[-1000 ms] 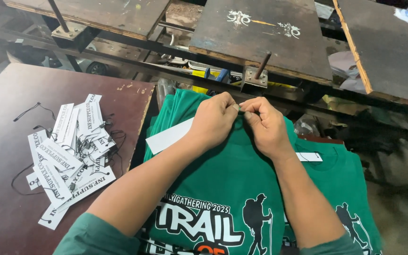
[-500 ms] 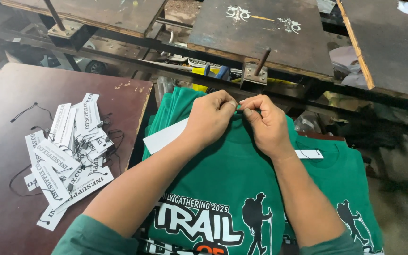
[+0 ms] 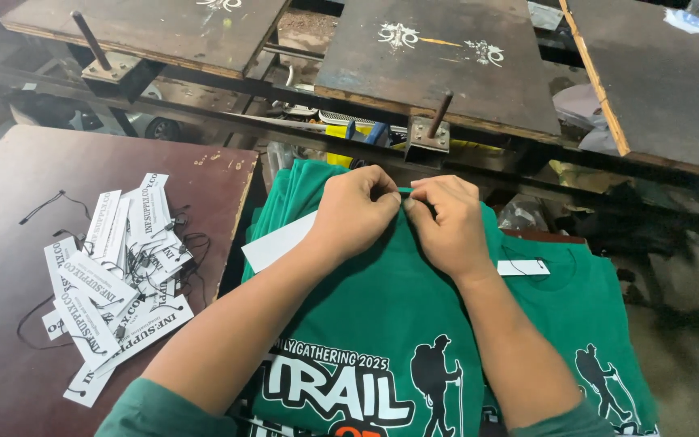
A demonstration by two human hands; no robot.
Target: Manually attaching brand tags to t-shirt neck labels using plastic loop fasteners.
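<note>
Print workshop: ink-stained press boards [image 3: 446, 73], stacked printed shirts [image 3: 382, 324].

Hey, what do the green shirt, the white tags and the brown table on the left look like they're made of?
Green shirt: soft knit fabric, matte; it folds and wrinkles under both hands. White tags: thin card or paper, flat and stiff, with black strings. Brown table: probably coated wood board, smooth with a slight sheen and a chipped edge.
</note>
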